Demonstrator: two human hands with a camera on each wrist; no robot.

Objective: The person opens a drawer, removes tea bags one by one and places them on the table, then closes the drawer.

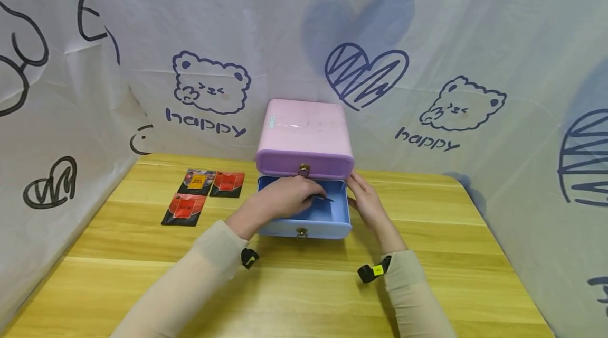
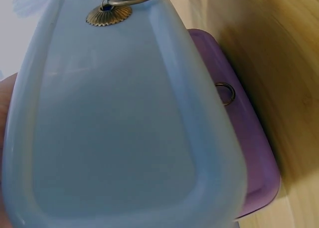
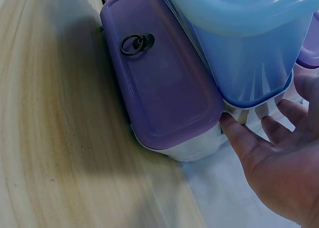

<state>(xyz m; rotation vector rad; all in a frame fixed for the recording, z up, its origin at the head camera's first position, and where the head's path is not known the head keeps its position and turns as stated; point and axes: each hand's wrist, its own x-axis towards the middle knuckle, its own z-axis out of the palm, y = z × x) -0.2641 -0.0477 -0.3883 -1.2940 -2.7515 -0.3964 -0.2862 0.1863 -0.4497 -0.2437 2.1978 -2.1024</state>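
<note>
A small drawer cabinet [image 1: 306, 124] with a pink top stands at the back of the table, its blue drawer [image 1: 303, 228] pulled out below a purple top drawer [image 1: 280, 162]. My left hand [image 1: 290, 195] reaches over the blue drawer and pinches a small dark, thin thing [image 1: 324, 198], mostly hidden by the fingers. In the left wrist view the blue drawer front [image 2: 114, 113] covers most of that hand. My right hand [image 3: 279, 153] rests with extended fingers against the cabinet's right side. Below the blue drawer is a shut purple drawer [image 3: 159, 83] with a ring pull.
Two red-and-black packets [image 1: 227, 184] [image 1: 184, 208] and a dark packet with a yellow label [image 1: 196, 181] lie on the wooden table [image 1: 313, 296] left of the cabinet. Printed white cloth [image 1: 285, 26] hangs close behind the cabinet and along both sides.
</note>
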